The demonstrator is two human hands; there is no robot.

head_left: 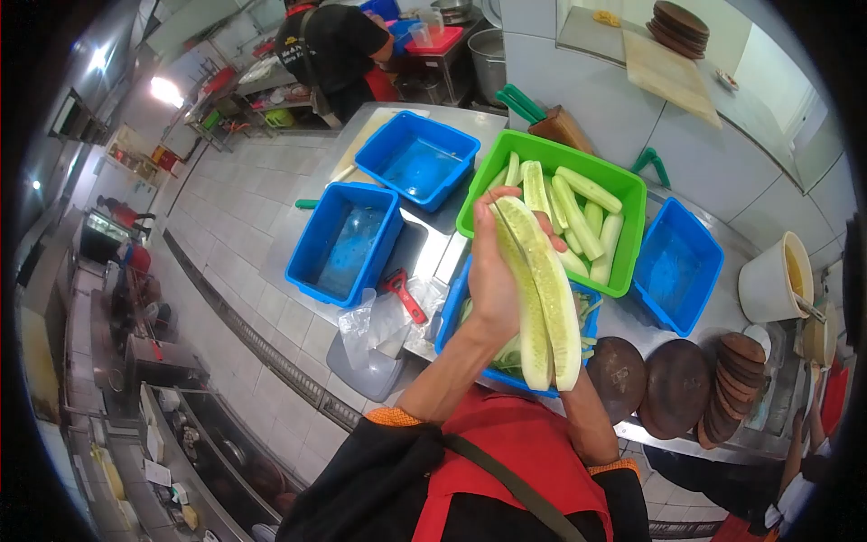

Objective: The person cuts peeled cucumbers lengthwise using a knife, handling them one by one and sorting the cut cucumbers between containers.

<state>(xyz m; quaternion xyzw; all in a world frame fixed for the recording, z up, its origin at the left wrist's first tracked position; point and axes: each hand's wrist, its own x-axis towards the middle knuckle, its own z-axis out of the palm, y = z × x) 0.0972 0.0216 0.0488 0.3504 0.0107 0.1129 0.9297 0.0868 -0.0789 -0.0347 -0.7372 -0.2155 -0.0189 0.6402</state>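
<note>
A large peeled cucumber (562,312), split lengthwise with its pale seeded inside facing me, is held upright in front of me. My left hand (495,280) is closed on its left side, thumb near the top. Fingertips show at the cucumber's upper right edge; whose they are is unclear. My right forearm (591,425) rises behind the lower end, and the right hand is hidden there. Below is a blue basin (449,325) with green peelings or strips. Just beyond, a green basin (632,244) holds several peeled cucumbers (578,217).
Two blue basins (302,280) (370,163) stand left, another blue basin (713,248) right. A red peeler (404,296) lies by a clear plastic bag (366,325). Dark round plates (673,388) and a white bucket (768,280) are right. A person (334,54) works at the back.
</note>
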